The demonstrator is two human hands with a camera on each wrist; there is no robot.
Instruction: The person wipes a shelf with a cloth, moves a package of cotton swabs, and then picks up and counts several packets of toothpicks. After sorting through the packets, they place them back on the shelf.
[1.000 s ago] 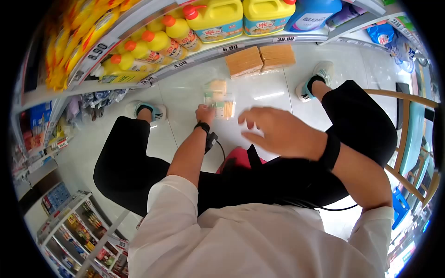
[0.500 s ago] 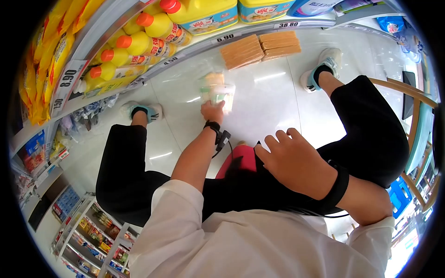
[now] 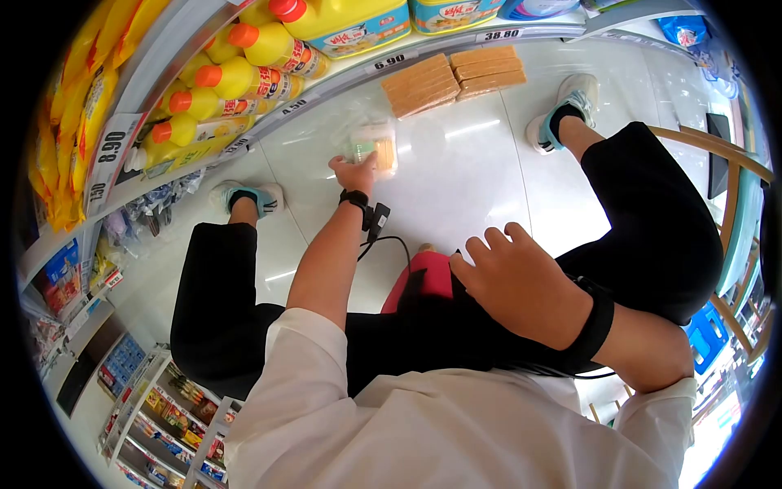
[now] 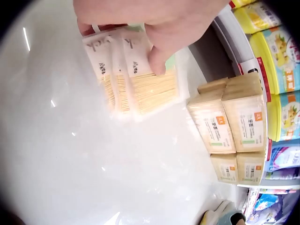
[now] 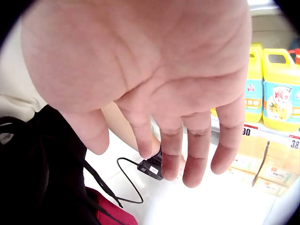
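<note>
In the left wrist view, the left hand (image 4: 154, 23) grips clear packets of toothpicks (image 4: 152, 89), thumb on the front and fingers behind their top edge. The packets overlap one another, with pale wooden sticks showing in their lower part. From the head view, that same hand (image 3: 357, 173) holds the packets (image 3: 384, 155) low over the floor; whether they touch it cannot be told. The right hand (image 3: 525, 285) hangs above the right thigh, fingers spread and slightly bent. Its palm (image 5: 140, 61) is bare in the right wrist view, with nothing in it.
Stacked toothpick packs (image 4: 243, 112) lie on the floor (image 3: 456, 187) against the shelf edge (image 3: 358, 77). Yellow bottles (image 3: 269, 45) and jugs stand on the shelf. A red seat (image 3: 428, 277) is between the legs, a wooden chair (image 3: 733, 196) at the right. A cable hangs from the left wrist.
The left hand has moved a little toward the shelf and left, carrying the packets along. The right hand has drawn back toward the thigh since the earliest frame, its fingers now more spread.
</note>
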